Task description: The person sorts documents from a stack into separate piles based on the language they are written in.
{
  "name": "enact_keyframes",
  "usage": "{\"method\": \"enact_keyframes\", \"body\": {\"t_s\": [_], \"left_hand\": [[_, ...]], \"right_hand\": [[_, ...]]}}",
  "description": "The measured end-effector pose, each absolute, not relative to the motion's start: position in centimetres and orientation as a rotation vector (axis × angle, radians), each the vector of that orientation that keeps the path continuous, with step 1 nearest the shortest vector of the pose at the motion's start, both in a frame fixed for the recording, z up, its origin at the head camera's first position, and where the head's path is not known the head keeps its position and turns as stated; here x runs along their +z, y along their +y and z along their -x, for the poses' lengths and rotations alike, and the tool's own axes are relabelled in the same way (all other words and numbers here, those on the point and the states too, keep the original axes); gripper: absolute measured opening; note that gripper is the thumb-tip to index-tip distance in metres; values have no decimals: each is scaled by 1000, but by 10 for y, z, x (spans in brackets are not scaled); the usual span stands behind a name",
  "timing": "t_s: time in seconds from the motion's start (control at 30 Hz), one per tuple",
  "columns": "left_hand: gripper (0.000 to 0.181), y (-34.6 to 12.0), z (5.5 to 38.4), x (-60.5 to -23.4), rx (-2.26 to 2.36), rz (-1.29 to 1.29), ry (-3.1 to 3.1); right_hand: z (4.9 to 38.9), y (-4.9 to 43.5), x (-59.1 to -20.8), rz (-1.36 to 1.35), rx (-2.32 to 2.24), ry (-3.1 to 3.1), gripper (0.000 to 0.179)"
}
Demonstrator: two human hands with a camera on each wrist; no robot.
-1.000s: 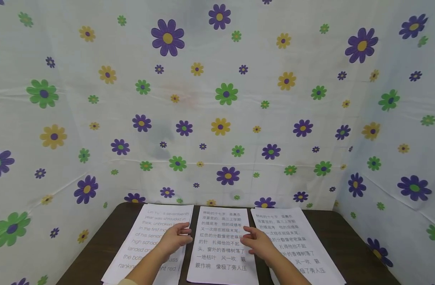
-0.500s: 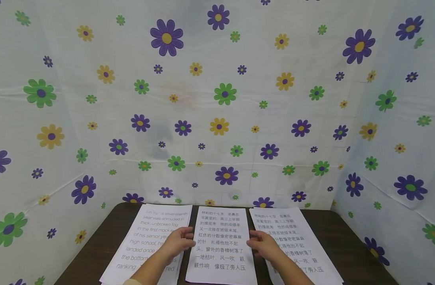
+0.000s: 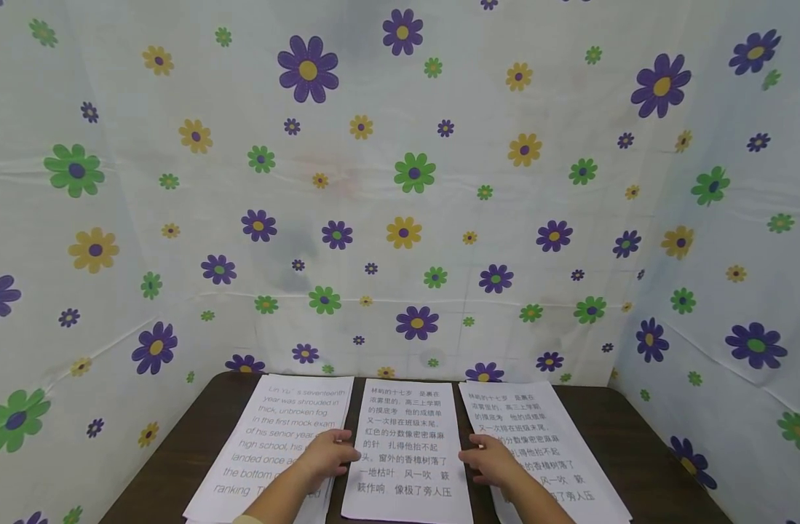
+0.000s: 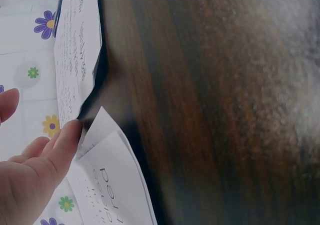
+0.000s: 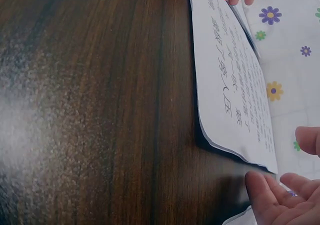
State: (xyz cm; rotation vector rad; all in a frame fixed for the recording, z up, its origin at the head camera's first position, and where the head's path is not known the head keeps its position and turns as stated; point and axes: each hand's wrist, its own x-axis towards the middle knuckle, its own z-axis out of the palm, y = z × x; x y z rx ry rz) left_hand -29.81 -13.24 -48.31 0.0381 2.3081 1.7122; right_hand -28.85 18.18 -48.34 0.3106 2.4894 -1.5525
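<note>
A stack of paper printed with Chinese text (image 3: 406,451) lies flat in the middle of the table. My left hand (image 3: 326,457) is at its left edge, fingers relaxed and thumb apart, above the gap beside the left stack of English text (image 3: 262,429). On the opposite side, my right hand (image 3: 490,460) has its fingertips by the middle stack's right edge, partly covering the right stack of Chinese text (image 3: 537,418). The left wrist view shows the left fingertips close to the middle stack's edge (image 4: 77,45). In the right wrist view, the right fingers (image 5: 257,187) appear slightly apart from the paper.
The dark wooden table (image 3: 177,458) carries the three stacks side by side, with narrow gaps between them. A white flowered cloth (image 3: 413,218) hangs behind the table and along both sides. Some sheets in the left stack (image 4: 115,170) are uneven at the corner.
My right hand has moved right from over the middle stack to its right edge. Both hands have since come slightly nearer along the stack's sides. The stacks look unmoved.
</note>
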Motion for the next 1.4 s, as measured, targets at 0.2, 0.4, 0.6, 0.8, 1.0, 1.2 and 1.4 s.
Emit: {"method": "enact_keyframes", "body": {"t_s": [0.2, 0.4, 0.6, 0.8, 1.0, 1.2, 1.4], "left_hand": [[66, -131, 297, -485, 1736, -19, 2261], [65, -131, 299, -488, 1765, -12, 2218], [61, -132, 298, -497, 1799, -28, 2221], [53, -126, 296, -503, 1743, -15, 2400], [46, -124, 294, -506, 1671, 56, 2517], [40, -123, 292, -506, 1677, 70, 2503], [36, -123, 291, -506, 1717, 97, 2497]], "right_hand": [[287, 180, -484, -335, -1528, 2466, 66], [288, 180, -486, -309, -1559, 2439, 64], [289, 181, -491, -309, -1573, 2418, 59], [291, 177, -500, -340, -1551, 2481, 53], [289, 172, -506, -371, -1555, 2549, 50], [287, 167, -508, -417, -1553, 2592, 39], [288, 166, -507, -433, -1572, 2613, 31]]}}
